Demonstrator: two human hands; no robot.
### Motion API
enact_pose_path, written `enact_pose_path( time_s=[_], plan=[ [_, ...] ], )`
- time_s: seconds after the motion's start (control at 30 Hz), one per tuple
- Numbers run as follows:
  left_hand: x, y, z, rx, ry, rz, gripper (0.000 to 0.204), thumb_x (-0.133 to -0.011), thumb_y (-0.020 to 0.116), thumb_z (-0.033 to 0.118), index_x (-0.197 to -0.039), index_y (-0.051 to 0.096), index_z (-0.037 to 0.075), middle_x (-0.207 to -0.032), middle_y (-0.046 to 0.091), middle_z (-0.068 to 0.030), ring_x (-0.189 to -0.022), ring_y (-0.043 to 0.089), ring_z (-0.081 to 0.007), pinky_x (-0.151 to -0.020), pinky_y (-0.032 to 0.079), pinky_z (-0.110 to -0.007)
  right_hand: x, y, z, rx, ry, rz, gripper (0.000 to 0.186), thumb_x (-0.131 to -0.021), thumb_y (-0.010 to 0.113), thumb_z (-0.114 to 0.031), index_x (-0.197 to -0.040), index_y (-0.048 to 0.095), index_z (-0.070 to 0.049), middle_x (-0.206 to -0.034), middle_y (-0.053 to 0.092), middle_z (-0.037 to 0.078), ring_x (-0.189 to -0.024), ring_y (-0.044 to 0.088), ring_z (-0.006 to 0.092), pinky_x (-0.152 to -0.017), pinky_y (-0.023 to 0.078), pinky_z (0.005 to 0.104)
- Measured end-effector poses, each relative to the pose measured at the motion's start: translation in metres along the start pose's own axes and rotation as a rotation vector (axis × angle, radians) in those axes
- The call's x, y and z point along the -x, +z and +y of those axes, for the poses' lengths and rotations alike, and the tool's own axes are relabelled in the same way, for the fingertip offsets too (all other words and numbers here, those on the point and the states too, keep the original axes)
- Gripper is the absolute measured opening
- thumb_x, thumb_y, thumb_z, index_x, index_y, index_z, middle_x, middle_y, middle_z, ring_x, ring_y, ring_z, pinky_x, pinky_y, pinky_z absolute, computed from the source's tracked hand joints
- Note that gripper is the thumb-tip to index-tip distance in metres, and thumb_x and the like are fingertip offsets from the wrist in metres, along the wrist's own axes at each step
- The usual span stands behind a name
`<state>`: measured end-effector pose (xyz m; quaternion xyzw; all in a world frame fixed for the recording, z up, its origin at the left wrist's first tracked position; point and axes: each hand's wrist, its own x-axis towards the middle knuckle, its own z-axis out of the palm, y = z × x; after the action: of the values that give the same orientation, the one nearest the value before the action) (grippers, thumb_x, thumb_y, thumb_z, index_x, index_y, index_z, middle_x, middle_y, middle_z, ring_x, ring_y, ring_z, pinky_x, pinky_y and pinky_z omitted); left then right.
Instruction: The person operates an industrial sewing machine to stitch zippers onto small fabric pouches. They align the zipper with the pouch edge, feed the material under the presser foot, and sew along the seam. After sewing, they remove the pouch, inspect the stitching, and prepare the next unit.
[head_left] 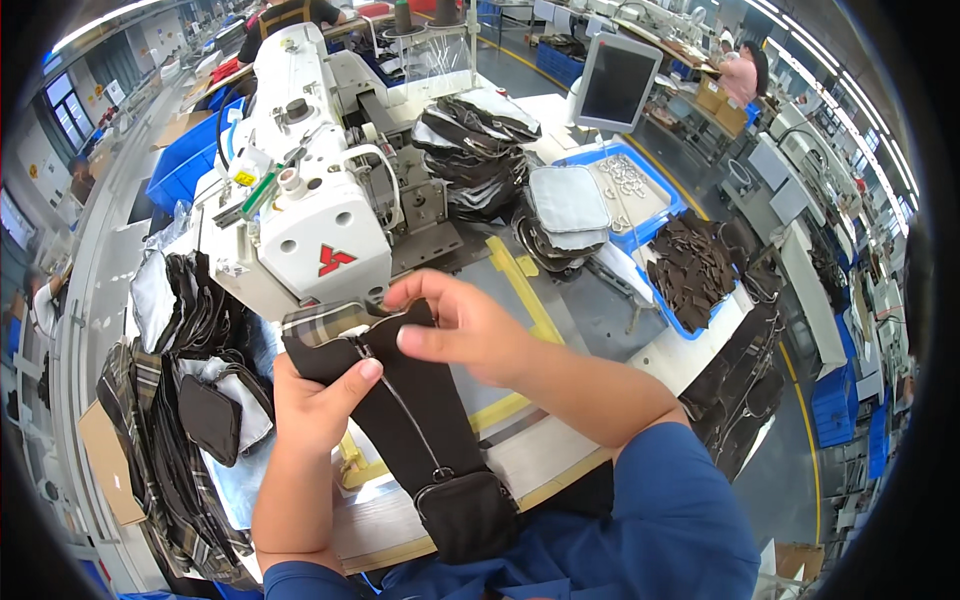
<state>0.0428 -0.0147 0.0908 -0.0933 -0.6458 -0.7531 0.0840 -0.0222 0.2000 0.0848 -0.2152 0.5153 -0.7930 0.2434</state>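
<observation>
My left hand (315,405) grips the left edge of a black fabric piece (415,415) with a plaid lining and a metal zipper down its middle. My right hand (460,325) pinches the top of the same piece just below the head of a white industrial sewing machine (310,190). The piece hangs down toward my lap, where its lower end forms a small black pouch (468,515). Both forearms are in blue sleeves.
Stacks of black and plaid fabric pieces (185,400) hang at my left. More stacked pieces (478,150) lie behind the machine, with grey padded ones (567,205) beside them. A blue tray (640,190) holds metal rings and dark cut pieces (695,268). A monitor (615,82) stands behind. Other people work at far benches.
</observation>
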Motion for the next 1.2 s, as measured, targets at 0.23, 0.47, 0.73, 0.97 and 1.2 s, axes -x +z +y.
enact_pose_path(
  time_s=[0.23, 0.47, 0.73, 0.97, 1.2],
  plan=[
    [0.004, 0.011, -0.002, -0.024, 0.044, 0.023, 0.028, -0.092, 0.085, 0.005, -0.118, 0.076, -0.003, -0.104, 0.078, -0.0045, -0.093, 0.069, -0.0128, -0.087, 0.055, -0.03, 0.008, -0.005, -0.008, -0.16, 0.089, -0.029, 0.051, -0.107, 0.073, -0.038, -0.143, 0.063, -0.004, -0.126, 0.074, 0.002, -0.11, 0.068, 0.0116, -0.106, 0.051, 0.0332],
    [0.011, 0.017, 0.0, -0.147, -0.019, -0.138, 0.023, -0.094, 0.084, 0.002, -0.116, 0.078, -0.003, -0.106, 0.081, -0.0072, -0.095, 0.072, -0.013, -0.087, 0.057, -0.031, 0.02, -0.01, -0.038, 0.16, -0.019, -0.139, 0.051, -0.094, 0.088, -0.023, -0.136, 0.07, -0.003, -0.128, 0.077, 0.008, -0.115, 0.07, 0.0145, -0.105, 0.054, 0.0341],
    [0.014, 0.02, 0.004, -0.128, -0.018, -0.154, 0.028, -0.091, 0.086, 0.002, -0.117, 0.077, -0.004, -0.106, 0.081, -0.0078, -0.096, 0.072, -0.0138, -0.089, 0.058, -0.032, 0.021, -0.005, -0.036, 0.705, -0.202, -0.12, 0.038, -0.091, 0.089, -0.014, -0.124, 0.076, 0.0, -0.117, 0.081, 0.011, -0.104, 0.073, 0.018, -0.097, 0.056, 0.0357],
    [0.008, 0.012, 0.001, -0.225, -0.203, -0.291, 0.036, -0.086, 0.088, -0.001, -0.12, 0.075, -0.003, -0.105, 0.08, -0.0056, -0.094, 0.07, -0.0122, -0.086, 0.059, -0.031, 0.022, -0.004, -0.041, 0.32, -0.21, 0.133, 0.035, -0.091, 0.087, -0.016, -0.121, 0.078, 0.001, -0.115, 0.081, 0.008, -0.101, 0.071, 0.011, -0.091, 0.057, 0.0313],
    [0.016, 0.017, 0.005, -0.166, 0.005, -0.264, 0.028, -0.092, 0.085, -0.001, -0.119, 0.078, -0.002, -0.11, 0.082, -0.0077, -0.098, 0.072, -0.0135, -0.089, 0.059, -0.032, 0.03, -0.002, -0.049, 0.207, 0.002, -0.065, 0.056, -0.084, 0.094, -0.021, -0.129, 0.071, 0.001, -0.114, 0.077, 0.006, -0.101, 0.068, 0.01, -0.088, 0.055, 0.0303]
  ],
)
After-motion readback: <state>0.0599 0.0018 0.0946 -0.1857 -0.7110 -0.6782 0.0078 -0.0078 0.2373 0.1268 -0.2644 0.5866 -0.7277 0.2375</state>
